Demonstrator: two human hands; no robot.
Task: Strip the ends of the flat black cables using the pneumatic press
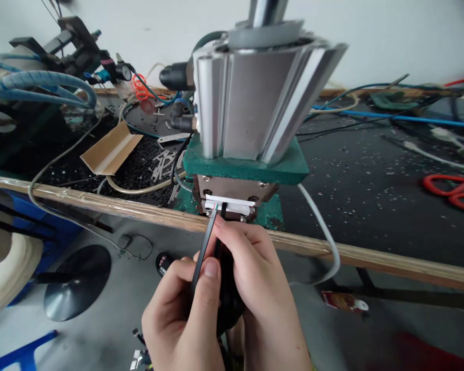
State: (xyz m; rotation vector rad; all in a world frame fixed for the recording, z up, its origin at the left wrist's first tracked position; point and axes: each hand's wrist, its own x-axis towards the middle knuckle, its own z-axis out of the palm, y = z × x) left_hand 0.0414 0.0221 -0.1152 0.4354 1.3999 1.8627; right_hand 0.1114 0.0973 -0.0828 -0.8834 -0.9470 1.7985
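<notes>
My left hand [181, 314] is closed on a thin black cable [204, 250], thumb on top, with the cable's coloured wire tips at the white slot [228, 206] of a small press. My right hand [259, 278] pinches a second black cable [223, 210] just below the same slot. The press has a ribbed aluminium cylinder [255, 98] on a green plate [243, 167] at the bench's front edge.
The black bench top [371, 196] carries blue and black hoses, red-handled scissors [454, 190], a folded cardboard piece [110, 149] and scattered white offcuts. A wooden edge rail [371, 255] runs across. Below are a grey floor, a round black base [77, 281] and a white cable [325, 237].
</notes>
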